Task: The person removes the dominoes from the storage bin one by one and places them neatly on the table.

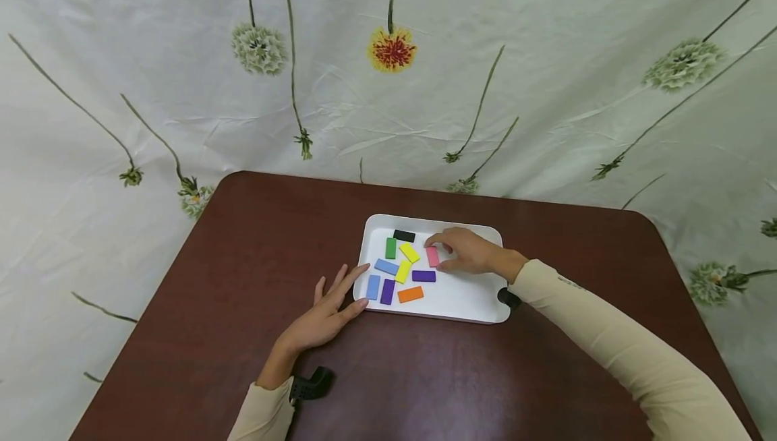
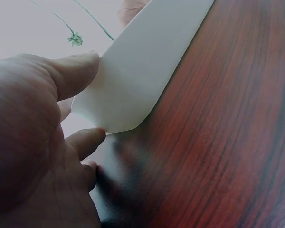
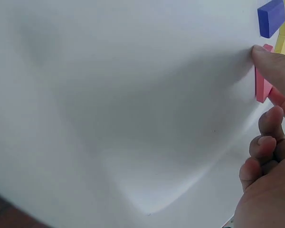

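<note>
A white tray lies on the table with several coloured rectangular blocks inside it. My right hand reaches in from the right and pinches a pink block between thumb and index finger, one at each end. The right wrist view shows that pink block against the tray floor, the other fingers curled beside it. At the tray's near left corner, my left hand touches the rim with thumb and fingers extended. In the left wrist view its thumb and a fingertip rest on the tray's outer wall.
Left of the pink block lie two yellow blocks, a green block, a black block, two blue blocks, two purple blocks and an orange block. The dark red-brown table meets a flower-print cloth behind.
</note>
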### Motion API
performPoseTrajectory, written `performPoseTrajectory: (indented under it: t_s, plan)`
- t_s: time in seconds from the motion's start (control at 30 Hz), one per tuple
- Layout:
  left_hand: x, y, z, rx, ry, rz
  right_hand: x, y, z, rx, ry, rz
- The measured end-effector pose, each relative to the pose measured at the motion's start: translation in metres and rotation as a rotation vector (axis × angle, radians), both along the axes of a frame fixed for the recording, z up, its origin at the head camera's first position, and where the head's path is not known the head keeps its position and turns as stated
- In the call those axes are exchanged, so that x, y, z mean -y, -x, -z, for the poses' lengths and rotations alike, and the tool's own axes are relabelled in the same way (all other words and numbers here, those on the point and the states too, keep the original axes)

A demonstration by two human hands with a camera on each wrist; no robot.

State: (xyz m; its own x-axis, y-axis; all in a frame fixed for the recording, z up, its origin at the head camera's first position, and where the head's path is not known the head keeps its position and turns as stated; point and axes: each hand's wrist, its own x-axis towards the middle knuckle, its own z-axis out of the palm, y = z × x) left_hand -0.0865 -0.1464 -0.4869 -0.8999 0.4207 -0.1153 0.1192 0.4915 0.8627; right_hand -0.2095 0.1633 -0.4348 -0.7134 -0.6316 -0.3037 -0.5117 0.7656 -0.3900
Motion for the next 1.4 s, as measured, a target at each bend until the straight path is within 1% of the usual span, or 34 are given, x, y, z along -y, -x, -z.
performPoseTrajectory:
  t_s: [0.17, 0.33, 0.5, 0.6, 0.67, 0.87, 1.03, 1.23, 1.4]
  plan:
    - [-0.001, 0.0, 0.0, 0.003, 0.0, 0.0, -0.003, 0.001, -0.001, 0.013, 0.029, 0.011]
    - [-0.002, 0.001, 0.001, 0.01, 0.008, 0.002, -0.018, 0.005, -0.008, -0.04, 0.121, 0.037]
    - [-0.003, 0.001, -0.001, 0.013, 0.009, -0.002, -0.043, 0.008, -0.018, -0.113, 0.207, 0.092]
    - [-0.003, 0.002, -0.002, 0.018, 0.011, -0.004, -0.062, 0.007, -0.023, -0.122, 0.235, 0.13]
    - [-0.003, 0.002, -0.003, 0.021, 0.013, -0.007, -0.075, 0.006, -0.023, -0.125, 0.244, 0.155]
    - [-0.003, 0.002, -0.001, 0.032, 0.011, -0.014, -0.114, 0.001, -0.021, -0.16, 0.268, 0.223]
    - [-0.002, 0.002, 0.0, 0.026, 0.006, -0.025, -0.136, -0.004, -0.017, -0.174, 0.245, 0.256]
    - [-0.002, 0.001, 0.002, 0.028, -0.005, -0.025, -0.152, -0.011, -0.01, -0.142, 0.233, 0.281]
    - [-0.002, 0.001, 0.002, 0.03, -0.005, -0.027, -0.157, -0.013, -0.003, -0.119, 0.241, 0.299]
